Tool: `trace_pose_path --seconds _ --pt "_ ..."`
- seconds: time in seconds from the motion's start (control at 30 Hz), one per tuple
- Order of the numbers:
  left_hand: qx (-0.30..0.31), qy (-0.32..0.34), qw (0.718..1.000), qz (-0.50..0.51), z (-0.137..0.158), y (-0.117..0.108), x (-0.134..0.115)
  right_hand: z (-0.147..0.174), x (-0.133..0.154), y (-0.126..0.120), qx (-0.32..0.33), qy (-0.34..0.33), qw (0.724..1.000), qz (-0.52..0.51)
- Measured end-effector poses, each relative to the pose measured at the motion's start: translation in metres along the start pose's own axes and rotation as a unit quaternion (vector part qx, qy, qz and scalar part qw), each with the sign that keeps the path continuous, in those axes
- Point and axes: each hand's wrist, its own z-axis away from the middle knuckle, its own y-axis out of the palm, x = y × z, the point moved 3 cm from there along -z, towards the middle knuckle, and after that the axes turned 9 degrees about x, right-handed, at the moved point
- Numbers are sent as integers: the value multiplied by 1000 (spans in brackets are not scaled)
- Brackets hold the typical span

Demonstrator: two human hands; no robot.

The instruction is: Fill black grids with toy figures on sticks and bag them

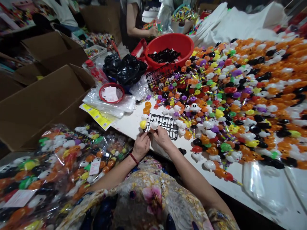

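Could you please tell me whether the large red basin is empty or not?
Not empty: black gridwork lies inside the large red basin, though what is underneath stays hidden.

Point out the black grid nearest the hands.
The black grid at the right hand, on the white table; other grids sit farther off, in or beside the red basin.

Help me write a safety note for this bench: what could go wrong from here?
Loose toys crowd the right end of the black grid, so some could snag or get mixed in.
A stray white toy lies close to the near edge of the table, beside the right forearm, whose sweep might knock it off.
The red basket of paper slips rests on slick-looking plastic bags, so a bump could slide it.
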Motion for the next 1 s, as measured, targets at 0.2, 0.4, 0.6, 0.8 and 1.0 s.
trace_pose_path --seconds 0.2,0.4,0.6,0.8,1.0 --pt "-13 2 1000 -16 -3 -2 -6 1 5 1 65 -12 990 123" --pt "-22 19 999 -20 -4 -5 -7 3 13 9 72 -25 978 192" --pt "-22 43 999 -15 -8 -9 -6 24 1 -36 13 -7 974 228" --pt "-35 35 998 -29 -9 -7 -6 50 -38 -114 -73 151 907 387" --pt "-40 35 998 -24 -11 -10 -7 32 -43 -120 -9 186 898 398"
